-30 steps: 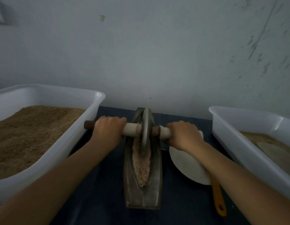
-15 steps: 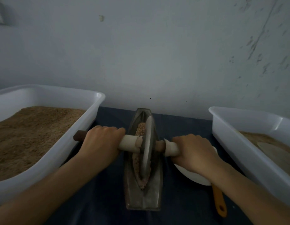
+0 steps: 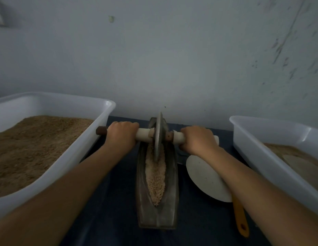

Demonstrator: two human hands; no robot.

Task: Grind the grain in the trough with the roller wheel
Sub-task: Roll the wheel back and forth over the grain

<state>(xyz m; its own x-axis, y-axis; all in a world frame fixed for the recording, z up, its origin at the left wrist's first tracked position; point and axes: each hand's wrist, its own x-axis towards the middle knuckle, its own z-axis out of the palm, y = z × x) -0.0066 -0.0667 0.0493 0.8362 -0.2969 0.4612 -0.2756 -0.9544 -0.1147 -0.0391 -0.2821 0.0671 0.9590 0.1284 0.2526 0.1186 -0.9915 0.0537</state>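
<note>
- The left hand (image 3: 121,134) is wrapped round the left end of the axle handle (image 3: 143,134), fingers curled over the top; the right hand (image 3: 199,139) grips the right end the same way.
- The roller wheel (image 3: 158,137) stands upright on edge at the far end of the trough (image 3: 157,176), its rim down in the groove.
- The grain (image 3: 155,176) lies in a long heap along the groove, from the wheel down to the near tip (it looks coarse, not yet a fine meal, as far as I can judge).
- The trough sits on the dark desk (image 3: 110,210), between the left bin (image 3: 71,148), heaped with brown meal, and the right bin (image 3: 257,153).
- To grind well, I would press equally on both ends so the wheel stays upright and centred, and roll it the full length of the groove; uneven pressure would tilt it and push grain over the sides.
- Hidden or unclear: the right forearm covers part of a pale round plate (image 3: 204,176) and the top of the orange-handled tool (image 3: 240,221); both bins are cut off by the frame; the dim light blurs the trough's far tip.
</note>
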